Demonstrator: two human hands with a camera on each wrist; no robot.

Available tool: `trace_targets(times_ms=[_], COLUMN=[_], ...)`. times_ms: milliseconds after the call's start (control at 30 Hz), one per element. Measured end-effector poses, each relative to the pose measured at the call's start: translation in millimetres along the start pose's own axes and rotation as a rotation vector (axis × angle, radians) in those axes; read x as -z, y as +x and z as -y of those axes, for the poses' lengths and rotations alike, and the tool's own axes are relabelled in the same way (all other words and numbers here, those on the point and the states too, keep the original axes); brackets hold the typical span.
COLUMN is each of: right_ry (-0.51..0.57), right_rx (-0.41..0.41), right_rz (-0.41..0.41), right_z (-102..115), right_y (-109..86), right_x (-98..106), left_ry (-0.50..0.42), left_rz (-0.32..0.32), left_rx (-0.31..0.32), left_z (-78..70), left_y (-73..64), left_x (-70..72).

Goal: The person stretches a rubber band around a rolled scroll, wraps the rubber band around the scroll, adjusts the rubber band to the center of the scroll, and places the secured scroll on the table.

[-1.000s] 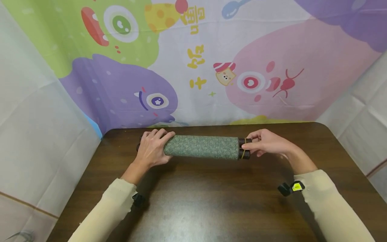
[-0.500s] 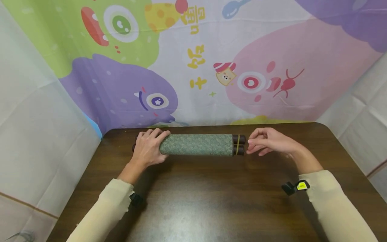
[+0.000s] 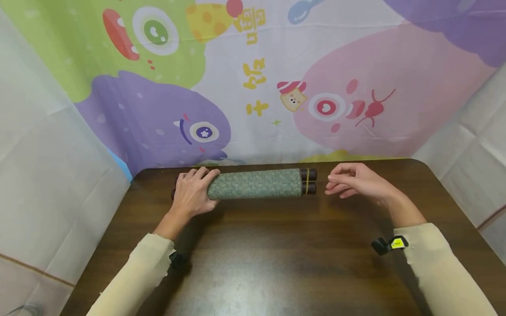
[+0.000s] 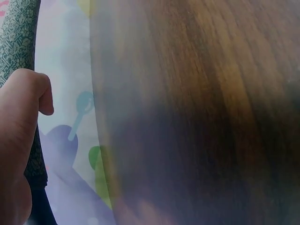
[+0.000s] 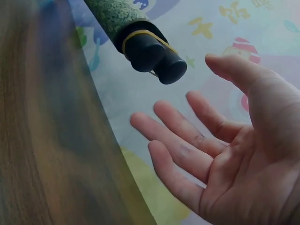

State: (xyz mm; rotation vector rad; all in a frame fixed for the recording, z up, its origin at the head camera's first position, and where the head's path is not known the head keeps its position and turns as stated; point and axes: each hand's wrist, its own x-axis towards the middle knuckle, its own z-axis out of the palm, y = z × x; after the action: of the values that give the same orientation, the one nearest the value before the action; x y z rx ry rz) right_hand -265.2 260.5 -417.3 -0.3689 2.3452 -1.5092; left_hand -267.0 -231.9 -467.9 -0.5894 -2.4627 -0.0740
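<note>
A green patterned scroll, rolled up on two dark rods, is held level above the table by my left hand, which grips it near its left end. In the left wrist view the thumb lies along the green cloth. A yellow rubber band loops around both dark rod ends on the right. My right hand hovers just right of those ends, apart from them. Its fingers are loosely bent with nothing in them, as the right wrist view shows. The scroll's left end is mostly behind my left hand.
The dark wooden table spreads under both hands. A cloth backdrop with cartoon monsters hangs along its far edge. Pale panels stand at either side.
My right hand has come off the banded rod ends and drawn back to the right. The scroll, in my left hand, has shifted slightly left and its right end has risen in view.
</note>
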Motion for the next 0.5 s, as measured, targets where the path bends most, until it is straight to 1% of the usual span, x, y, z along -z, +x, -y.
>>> trace_targets(times_ms=[100,200,267,400,500], right_ry=[-0.014,-0.023,-0.026,-0.017,-0.02], right_rx=[0.059,0.134,0.167,0.182,0.188], right_rz=[-0.036,-0.094,-0.135,-0.199,-0.232], right_z=[-1.0,-3.6,-5.3,-7.5,-7.8], right_y=[-0.8,-2.0,-2.3,-2.5,-2.4], right_x=[0.7,0.2,-1.5,-5.7,-8.1], left_ry=[-0.001,-0.002,-0.003,0.006,0.017], left_rz=[0.015,0.031,0.045,0.072,0.08], left_rx=[0.031,0.067,0.086,0.11,0.106], left_z=[-0.7,-1.3,-1.2,0.0,0.5], left_y=[1.2,2.8,2.9,1.3,0.8], left_x=[0.1,0.6,0.7,0.4,1.0])
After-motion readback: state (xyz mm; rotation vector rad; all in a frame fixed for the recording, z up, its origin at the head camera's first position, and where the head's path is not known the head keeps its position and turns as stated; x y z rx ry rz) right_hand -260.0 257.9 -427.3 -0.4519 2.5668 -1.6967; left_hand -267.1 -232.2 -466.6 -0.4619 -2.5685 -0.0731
